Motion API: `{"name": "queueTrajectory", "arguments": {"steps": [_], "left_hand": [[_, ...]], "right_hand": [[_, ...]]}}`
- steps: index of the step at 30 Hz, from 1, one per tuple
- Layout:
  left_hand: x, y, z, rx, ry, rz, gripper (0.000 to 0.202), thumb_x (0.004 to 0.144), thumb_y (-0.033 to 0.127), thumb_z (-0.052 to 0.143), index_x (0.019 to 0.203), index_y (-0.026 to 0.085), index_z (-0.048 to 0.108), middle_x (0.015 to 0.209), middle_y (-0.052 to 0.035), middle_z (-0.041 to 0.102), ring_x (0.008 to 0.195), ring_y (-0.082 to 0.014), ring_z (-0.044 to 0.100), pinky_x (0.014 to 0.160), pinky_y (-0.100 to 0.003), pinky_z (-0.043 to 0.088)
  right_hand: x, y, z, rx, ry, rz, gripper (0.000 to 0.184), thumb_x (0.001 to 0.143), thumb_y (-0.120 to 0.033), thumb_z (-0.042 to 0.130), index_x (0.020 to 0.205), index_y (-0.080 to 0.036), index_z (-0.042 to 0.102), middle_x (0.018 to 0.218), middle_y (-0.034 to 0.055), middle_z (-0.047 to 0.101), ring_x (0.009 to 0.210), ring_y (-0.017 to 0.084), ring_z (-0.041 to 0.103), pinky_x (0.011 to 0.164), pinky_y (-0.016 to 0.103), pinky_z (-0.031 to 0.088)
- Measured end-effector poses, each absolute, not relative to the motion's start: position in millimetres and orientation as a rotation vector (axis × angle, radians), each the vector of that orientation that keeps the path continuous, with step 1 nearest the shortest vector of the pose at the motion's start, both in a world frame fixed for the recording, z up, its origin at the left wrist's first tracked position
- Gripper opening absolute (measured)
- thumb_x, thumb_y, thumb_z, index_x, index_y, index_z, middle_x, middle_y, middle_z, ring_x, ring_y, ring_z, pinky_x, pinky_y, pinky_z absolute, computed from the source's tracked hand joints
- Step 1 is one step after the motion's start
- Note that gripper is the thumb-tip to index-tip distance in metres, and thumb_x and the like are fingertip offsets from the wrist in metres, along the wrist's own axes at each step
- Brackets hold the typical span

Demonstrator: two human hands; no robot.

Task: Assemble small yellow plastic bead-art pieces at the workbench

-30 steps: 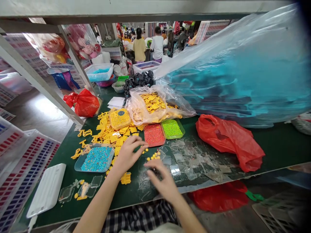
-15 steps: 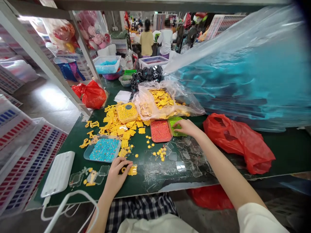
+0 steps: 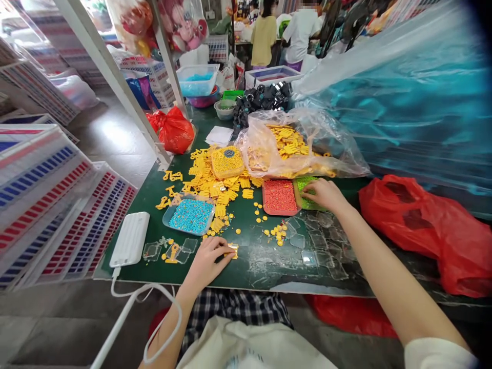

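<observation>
My left hand (image 3: pixel 207 260) rests near the front edge of the table, thumb and fingers closed on a small yellow plastic piece (image 3: pixel 234 250). My right hand (image 3: pixel 326 196) reaches over a tray of green beads (image 3: pixel 306 183), fingertips bent together down at the beads; anything between them is too small to make out. Directly left of that tray sits a tray of red beads (image 3: pixel 280 197). A tray of blue beads (image 3: pixel 191 214) stands behind my left hand. Farther back, a tub of yellow beads (image 3: pixel 227 163) sits among heaped yellow plastic pieces (image 3: pixel 200 171).
An open clear bag of yellow pieces (image 3: pixel 290 141) lies behind the trays. Clear plastic squares (image 3: pixel 321 241) and yellow discs (image 3: pixel 279 233) are scattered in front. A white power bank (image 3: pixel 129 239) with a cable lies left. Red bags (image 3: pixel 415 215) and a big blue plastic bundle (image 3: pixel 403 113) fill the right.
The whole view has shifted, so the table appears farther right and slightly higher. My left hand still holds the yellow piece, and my right hand stays at the green beads.
</observation>
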State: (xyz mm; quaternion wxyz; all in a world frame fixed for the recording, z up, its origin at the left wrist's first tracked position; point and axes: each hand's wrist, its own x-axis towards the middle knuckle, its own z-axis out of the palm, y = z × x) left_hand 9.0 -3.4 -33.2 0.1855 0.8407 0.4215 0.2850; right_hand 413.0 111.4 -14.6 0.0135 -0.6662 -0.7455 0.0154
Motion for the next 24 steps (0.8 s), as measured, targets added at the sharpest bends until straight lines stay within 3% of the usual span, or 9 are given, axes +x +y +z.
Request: {"name": "queueTrajectory", "arguments": {"steps": [5, 11, 18, 24], "left_hand": [[7.8, -3.5, -34.8, 2.41, 1.189, 0.764, 0.018, 0.093, 0.031, 0.057, 0.09, 0.024, 0.073, 0.092, -0.0053, 0.067, 0.087, -0.019, 0.061, 0.079, -0.034, 0.05], [6.7, -3.4, -32.3, 2.353, 1.181, 0.738, 0.014, 0.091, 0.03, 0.061, 0.093, 0.026, 0.074, 0.094, -0.0052, 0.067, 0.09, -0.0196, 0.061, 0.082, -0.034, 0.05], [5.6, -2.4, -33.5, 2.218, 1.231, 0.885, 0.018, 0.095, 0.028, 0.054, 0.096, 0.022, 0.071, 0.093, -0.0064, 0.068, 0.091, -0.0194, 0.062, 0.083, -0.035, 0.052], [-5.0, -10.2, -37.0, 2.211, 1.288, 0.969, 0.013, 0.094, 0.028, 0.056, 0.093, 0.02, 0.067, 0.09, -0.0045, 0.067, 0.087, -0.0179, 0.062, 0.079, -0.032, 0.052]], "right_hand": [[395.9, 86.3, 4.7, -1.907, -2.17, -0.238, 0.028, 0.092, -0.038, 0.054, 0.086, -0.019, 0.074, 0.092, 0.0097, 0.07, 0.09, 0.026, 0.056, 0.069, 0.035, 0.035], [314.0, 13.4, 30.2, -1.481, -2.093, -0.069, 0.028, 0.095, -0.043, 0.051, 0.088, -0.025, 0.073, 0.09, 0.0052, 0.07, 0.086, 0.021, 0.058, 0.073, 0.036, 0.04], [235.8, -45.9, -25.2, -1.374, -1.922, 0.215, 0.02, 0.095, -0.033, 0.056, 0.086, -0.024, 0.072, 0.083, 0.0011, 0.072, 0.08, 0.017, 0.061, 0.073, 0.032, 0.043], [223.8, -66.3, -55.5, -1.451, -1.708, 0.201, 0.013, 0.092, -0.031, 0.061, 0.088, -0.024, 0.071, 0.085, 0.0002, 0.074, 0.08, 0.019, 0.059, 0.077, 0.035, 0.043]]}}
